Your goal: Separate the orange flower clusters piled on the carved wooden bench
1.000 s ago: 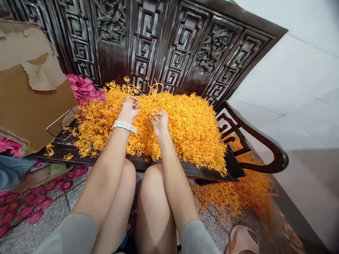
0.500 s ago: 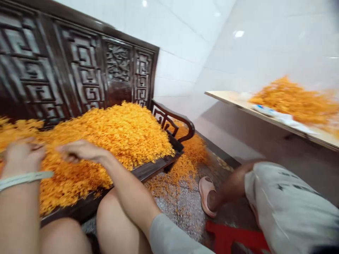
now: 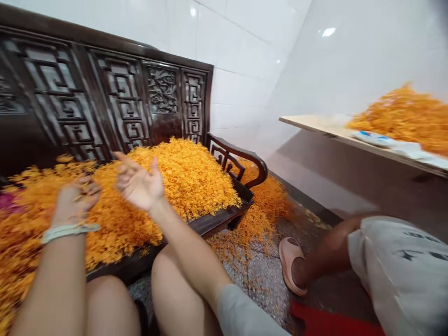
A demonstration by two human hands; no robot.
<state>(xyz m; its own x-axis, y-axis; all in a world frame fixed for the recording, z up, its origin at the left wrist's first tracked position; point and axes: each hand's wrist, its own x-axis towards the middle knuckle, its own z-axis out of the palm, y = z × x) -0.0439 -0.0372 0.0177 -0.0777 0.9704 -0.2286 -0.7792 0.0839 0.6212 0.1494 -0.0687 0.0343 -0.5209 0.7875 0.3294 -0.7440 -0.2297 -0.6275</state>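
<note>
Left hand point(image 3: 75, 198), at 9 o'clock in the head view: grip curled shut on a small sprig point(image 3: 81, 197) of orange flowers, held just above the heap point(image 3: 182, 177) that covers the bench point(image 3: 224, 219). A white band point(image 3: 68, 230) sits on that wrist.

Right hand point(image 3: 140, 184), just toward 3 o'clock of the left: palm up, fingers spread apart, holding nothing, hovering over the heap and not touching it.

Judgement on the step in hand: the sprig is light and brittle-looking, so a pinch near its stem with the free hand steadying it seems sounder than a full fist. The heap runs to the bench's front edge, and loose flowers point(image 3: 259, 210) already lie on the floor at 3 o'clock; pulling upward rather than toward the knees would likely shed less.

At 4 o'clock another person's leg point(image 3: 329, 252) and sandal point(image 3: 290, 263) stand well apart from both hands. At 2 o'clock a shelf point(image 3: 315, 125) bears a second pile point(image 3: 406, 116).
</note>
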